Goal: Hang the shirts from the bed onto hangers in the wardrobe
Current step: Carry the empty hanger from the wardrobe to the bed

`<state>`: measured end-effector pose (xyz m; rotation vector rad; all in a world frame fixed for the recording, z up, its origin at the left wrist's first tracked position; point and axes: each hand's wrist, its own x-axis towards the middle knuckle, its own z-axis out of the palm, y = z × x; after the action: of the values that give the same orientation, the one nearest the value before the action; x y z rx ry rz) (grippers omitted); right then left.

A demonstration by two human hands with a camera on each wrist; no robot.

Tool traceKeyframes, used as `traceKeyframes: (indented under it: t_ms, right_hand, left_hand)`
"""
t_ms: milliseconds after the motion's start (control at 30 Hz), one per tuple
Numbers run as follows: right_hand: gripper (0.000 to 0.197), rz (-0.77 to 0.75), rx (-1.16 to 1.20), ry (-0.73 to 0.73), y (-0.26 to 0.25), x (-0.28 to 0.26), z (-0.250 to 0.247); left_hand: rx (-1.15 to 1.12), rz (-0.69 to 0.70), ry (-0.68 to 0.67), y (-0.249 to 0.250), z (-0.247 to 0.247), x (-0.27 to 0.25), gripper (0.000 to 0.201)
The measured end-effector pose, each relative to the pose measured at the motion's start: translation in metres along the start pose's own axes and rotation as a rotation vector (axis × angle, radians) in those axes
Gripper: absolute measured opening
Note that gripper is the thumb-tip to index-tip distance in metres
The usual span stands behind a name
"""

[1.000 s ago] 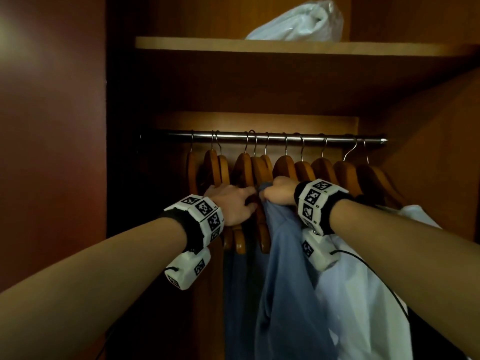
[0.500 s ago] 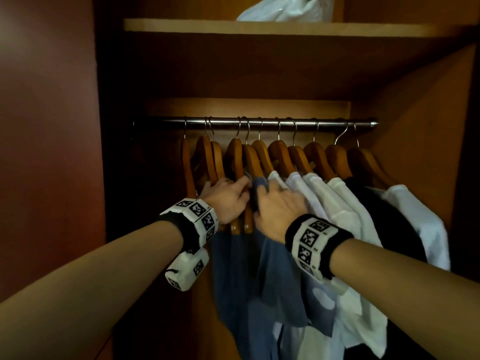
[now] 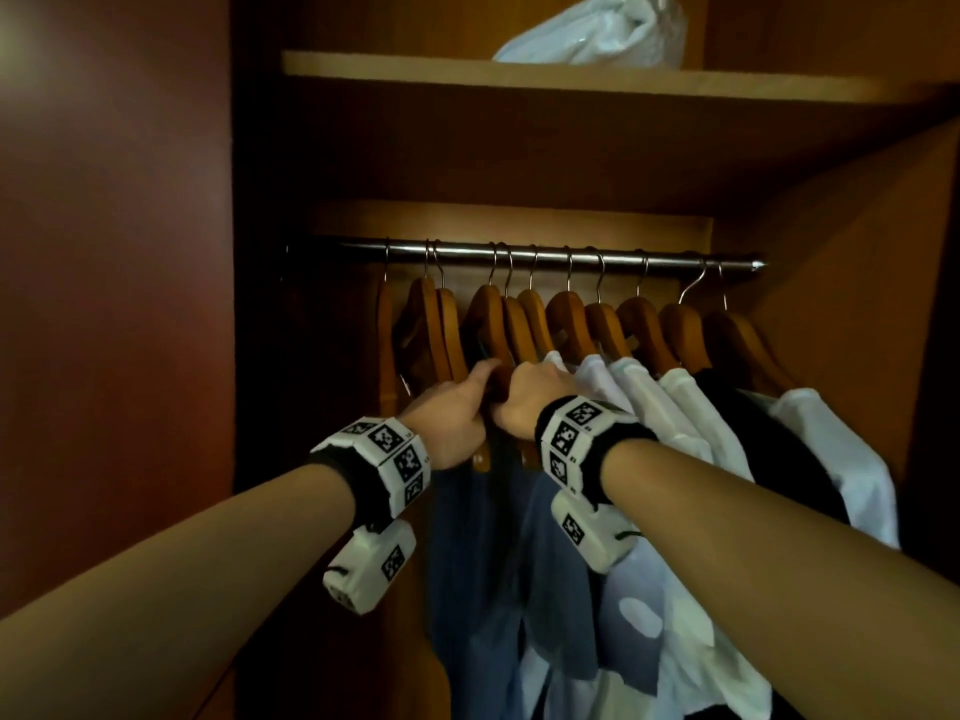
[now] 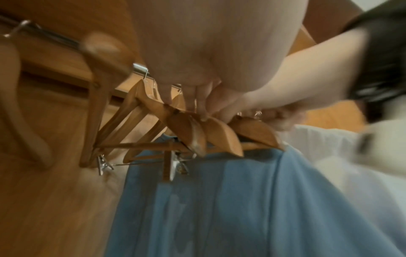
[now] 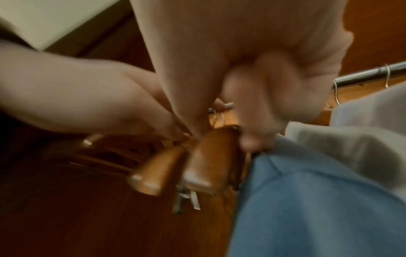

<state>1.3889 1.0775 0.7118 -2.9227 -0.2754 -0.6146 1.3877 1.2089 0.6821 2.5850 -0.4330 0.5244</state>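
A blue shirt [image 3: 483,563] hangs on a wooden hanger [image 3: 491,324] at the left of the steel rail [image 3: 519,254]. My left hand [image 3: 457,413] holds that hanger's near arm; its fingertips [image 4: 197,107] rest on the wood. Touching it, my right hand [image 3: 524,402] has its fingers [image 5: 257,125] curled at the top of the blue shirt [image 5: 307,200], beside the hanger end [image 5: 211,156]. What the fingers grip is partly hidden. Bare hangers [image 3: 431,324] hang further left.
White shirts [image 3: 675,407] and a dark garment [image 3: 769,433] fill the hangers to the right. A white plastic bag [image 3: 597,33] lies on the shelf [image 3: 519,75] above. The wardrobe's side wall [image 3: 114,304] stands close on the left.
My right hand left the shirt's collar, lay flat on the blue cloth, then closed in beside my left hand at the hanger. The left hand stayed on the hanger.
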Motion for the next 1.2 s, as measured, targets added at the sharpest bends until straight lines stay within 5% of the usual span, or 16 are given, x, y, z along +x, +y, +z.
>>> traceKeyframes:
  t_ms: [333,567,667,833,967,1200]
  right_hand:
    - [0.028,-0.016,0.015,0.02,-0.014,-0.006,-0.012]
    - [0.041,0.037,-0.067,0.132,0.004,-0.041,-0.019]
    - [0.062,0.034,-0.089,0.134,0.021,-0.084,-0.017]
    - [0.024,0.069,0.06,0.117,0.041,-0.187,-0.039]
    - [0.032,0.215,-0.044,0.021,0.069,-0.254,-0.056]
    - [0.024,0.613,-0.263,-0.066,0.114,-0.383,-0.091]
  left_hand:
    - [0.161,-0.006,-0.07,-0.013,-0.011,-0.007,0.08]
    - [0.15,0.052,0.093,-0.005,-0.017,0.007,0.08]
    - [0.098,0.056,0.19,0.01,-0.025,0.023,0.087]
    - [-0.051,0.064,0.17,0.036,-0.021,0.035,0.079]
    - [-0.031,0.177,0.161,0.079,0.001,0.007,0.039]
    - [0.08,0.499,0.155,0.182,0.039,-0.086,0.042]
